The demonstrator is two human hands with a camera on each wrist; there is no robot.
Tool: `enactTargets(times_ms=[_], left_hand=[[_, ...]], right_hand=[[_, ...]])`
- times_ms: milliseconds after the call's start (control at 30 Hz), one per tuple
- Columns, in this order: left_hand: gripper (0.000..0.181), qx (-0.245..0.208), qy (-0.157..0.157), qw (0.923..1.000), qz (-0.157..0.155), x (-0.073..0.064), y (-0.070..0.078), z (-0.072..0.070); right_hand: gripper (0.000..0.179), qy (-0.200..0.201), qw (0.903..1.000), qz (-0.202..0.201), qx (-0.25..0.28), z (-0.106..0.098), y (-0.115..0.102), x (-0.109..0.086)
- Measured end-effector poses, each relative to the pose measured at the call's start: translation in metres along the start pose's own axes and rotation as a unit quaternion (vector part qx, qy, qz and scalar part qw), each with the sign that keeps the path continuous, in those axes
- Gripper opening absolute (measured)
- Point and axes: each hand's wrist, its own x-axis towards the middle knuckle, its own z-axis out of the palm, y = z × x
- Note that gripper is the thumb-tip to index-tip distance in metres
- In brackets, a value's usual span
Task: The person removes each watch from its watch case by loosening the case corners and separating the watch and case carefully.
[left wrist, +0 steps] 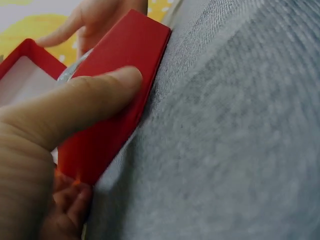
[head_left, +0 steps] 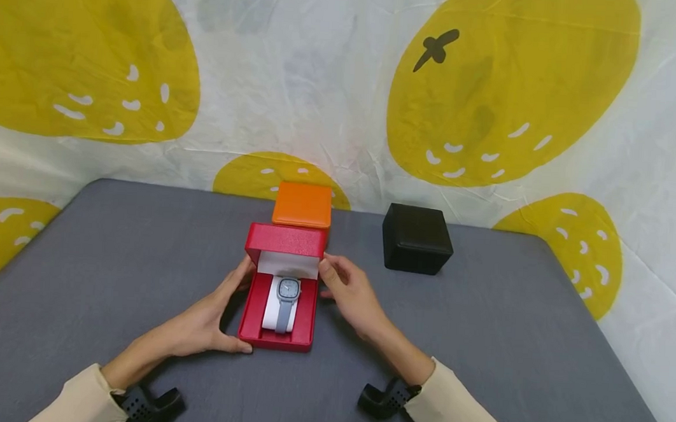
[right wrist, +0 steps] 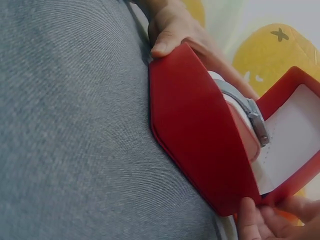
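Wristwatch (head_left: 288, 289) sits inside the red watch box (head_left: 273, 345), near side of the orange box (head_left: 302, 205), lid (head_left: 286, 237) already raised; left hand (head_left: 207, 321) grips the left side, right hand (head_left: 355, 295) touches far right, pinch unclear.

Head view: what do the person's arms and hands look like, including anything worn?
The left hand and right hand wear no gloves. The left sleeve and right sleeve are plain cream. The left wrist camera and right wrist camera are black and curved, with dotted patches.
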Motion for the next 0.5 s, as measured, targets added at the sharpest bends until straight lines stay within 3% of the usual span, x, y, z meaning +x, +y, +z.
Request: enactTargets(times_ms=[133,500], left_hand=[[0.127,-0.019,0.0,0.9998,0.003,0.0,-0.003,-0.002],[0.129,0.003,0.008,0.9999,-0.007,-0.003,-0.002,-0.002]], right_hand=[[0.044,-0.008,0.9998,0.009,-0.014,0.0,-0.004,-0.003],[0.05,-0.009,0.9992,0.005,-0.038,0.004,-0.005,-0.015]])
